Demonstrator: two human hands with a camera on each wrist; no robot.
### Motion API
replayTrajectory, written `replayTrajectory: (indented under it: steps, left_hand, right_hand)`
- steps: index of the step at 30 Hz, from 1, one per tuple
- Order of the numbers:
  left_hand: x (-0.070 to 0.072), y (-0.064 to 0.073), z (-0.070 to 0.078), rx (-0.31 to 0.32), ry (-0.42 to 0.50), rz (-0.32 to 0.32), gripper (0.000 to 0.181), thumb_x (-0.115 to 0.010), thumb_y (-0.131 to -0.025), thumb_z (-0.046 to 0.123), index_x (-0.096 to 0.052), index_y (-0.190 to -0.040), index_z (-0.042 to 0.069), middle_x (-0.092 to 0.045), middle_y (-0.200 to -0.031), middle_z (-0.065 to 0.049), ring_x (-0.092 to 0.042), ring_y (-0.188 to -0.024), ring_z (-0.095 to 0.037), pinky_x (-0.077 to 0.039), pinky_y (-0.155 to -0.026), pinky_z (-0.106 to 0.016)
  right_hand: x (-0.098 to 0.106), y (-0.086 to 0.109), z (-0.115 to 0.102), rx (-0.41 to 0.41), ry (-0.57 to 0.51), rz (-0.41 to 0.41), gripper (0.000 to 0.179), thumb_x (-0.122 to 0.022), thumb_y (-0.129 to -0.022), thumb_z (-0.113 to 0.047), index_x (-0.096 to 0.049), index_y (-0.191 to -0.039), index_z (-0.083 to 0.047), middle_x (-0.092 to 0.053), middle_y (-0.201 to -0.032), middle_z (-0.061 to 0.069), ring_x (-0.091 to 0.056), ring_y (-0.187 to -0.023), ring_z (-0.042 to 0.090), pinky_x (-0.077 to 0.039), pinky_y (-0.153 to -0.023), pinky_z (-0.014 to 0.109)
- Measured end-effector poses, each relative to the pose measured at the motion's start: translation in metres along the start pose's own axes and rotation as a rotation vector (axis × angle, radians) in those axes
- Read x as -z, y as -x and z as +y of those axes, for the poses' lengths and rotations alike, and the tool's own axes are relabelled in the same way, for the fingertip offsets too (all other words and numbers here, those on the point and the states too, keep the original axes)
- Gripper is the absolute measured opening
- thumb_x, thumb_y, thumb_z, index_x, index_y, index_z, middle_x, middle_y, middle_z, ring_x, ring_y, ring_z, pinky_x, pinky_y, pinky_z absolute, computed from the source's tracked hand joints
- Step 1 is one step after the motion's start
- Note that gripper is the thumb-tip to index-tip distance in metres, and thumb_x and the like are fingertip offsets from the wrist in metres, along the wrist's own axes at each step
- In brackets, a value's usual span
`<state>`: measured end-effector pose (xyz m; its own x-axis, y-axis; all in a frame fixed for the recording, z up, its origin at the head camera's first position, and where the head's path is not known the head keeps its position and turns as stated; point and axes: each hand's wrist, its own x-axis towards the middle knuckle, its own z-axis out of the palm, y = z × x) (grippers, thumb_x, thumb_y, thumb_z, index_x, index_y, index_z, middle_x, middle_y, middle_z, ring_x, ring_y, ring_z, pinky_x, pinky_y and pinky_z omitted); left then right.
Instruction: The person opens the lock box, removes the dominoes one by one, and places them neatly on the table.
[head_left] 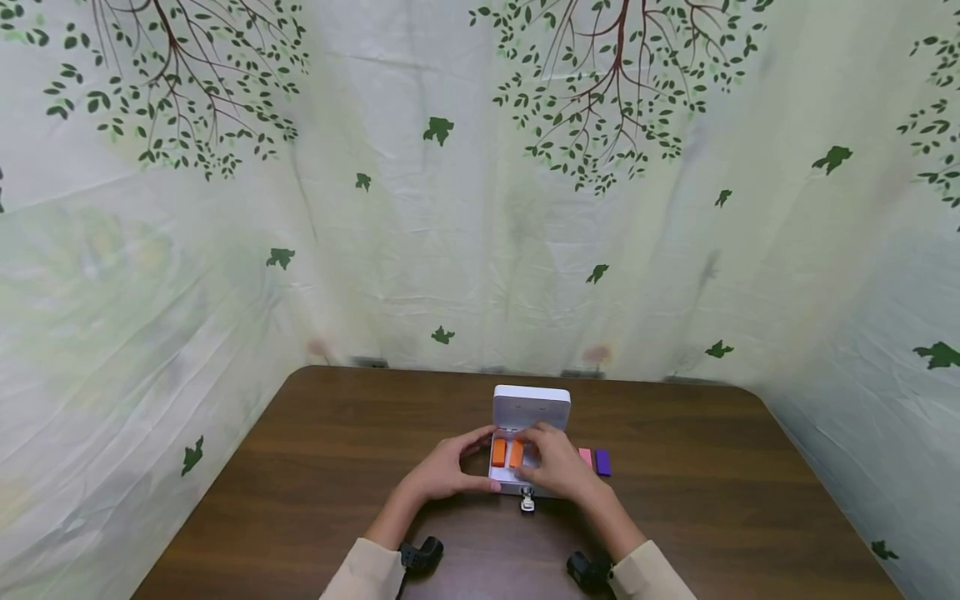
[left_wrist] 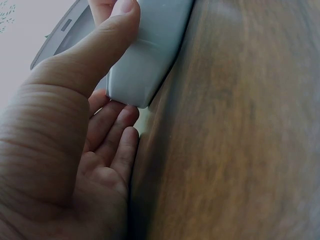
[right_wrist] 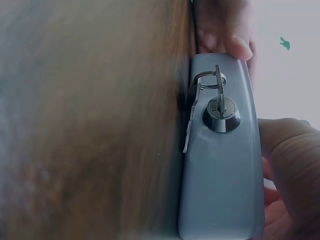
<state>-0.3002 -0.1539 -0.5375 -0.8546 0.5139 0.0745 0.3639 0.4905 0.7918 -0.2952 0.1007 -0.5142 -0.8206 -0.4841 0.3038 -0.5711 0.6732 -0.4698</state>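
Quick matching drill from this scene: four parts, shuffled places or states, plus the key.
1. Lid
2. Key
3. Purple block
4. Left orange block

A. Inserted in the lock
B. Inside the white box
C. Tipped up, open
D. On the table, right of the box

Pairs: 1-C, 2-A, 3-D, 4-B

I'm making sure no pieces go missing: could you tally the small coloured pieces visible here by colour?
Orange pieces, in the box: 2
Pink piece, on the table: 1
Purple piece, on the table: 1
Total visible: 4; the right hand hides part of the box.
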Motion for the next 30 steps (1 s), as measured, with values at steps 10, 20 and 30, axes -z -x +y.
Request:
replayTrajectory:
  steps: [10,20,30]
  left_hand:
    - [-0.001,0.002,0.001,0.003,-0.006,-0.004,0.094,-0.086,-0.079,0.055,-0.042,-0.158,0.029,-0.051,-0.157,0.001,-0.053,-0.14,-0.023,-0.041,-0.118,-0.051]
    - [-0.002,0.001,0.002,0.009,-0.008,-0.012,0.094,-0.086,-0.079,0.055,-0.042,-0.158,0.029,-0.05,-0.158,0.001,-0.052,-0.142,-0.024,-0.04,-0.119,-0.051]
    - [0.001,0.001,0.001,0.005,-0.015,0.003,0.093,-0.086,-0.079,0.055,-0.042,-0.157,0.029,-0.05,-0.158,0.002,-0.052,-0.142,-0.022,-0.039,-0.12,-0.05]
  right_hand:
    - [0.001,0.004,0.0,-0.008,-0.034,-0.003,0.044,-0.084,-0.081,-0.016,-0.072,-0.122,-0.008,-0.065,-0.108,0.005,-0.059,-0.089,0.015,-0.056,-0.077,0.031]
    - [0.004,0.008,0.0,-0.002,-0.031,-0.011,0.041,-0.084,-0.081,-0.017,-0.072,-0.119,-0.007,-0.065,-0.103,0.004,-0.058,-0.087,0.013,-0.055,-0.075,0.028]
    - [0.012,0.009,-0.003,-0.015,-0.053,-0.016,0.039,-0.083,-0.081,-0.016,-0.073,-0.118,-0.008,-0.065,-0.104,0.005,-0.063,-0.09,0.019,-0.057,-0.077,0.031]
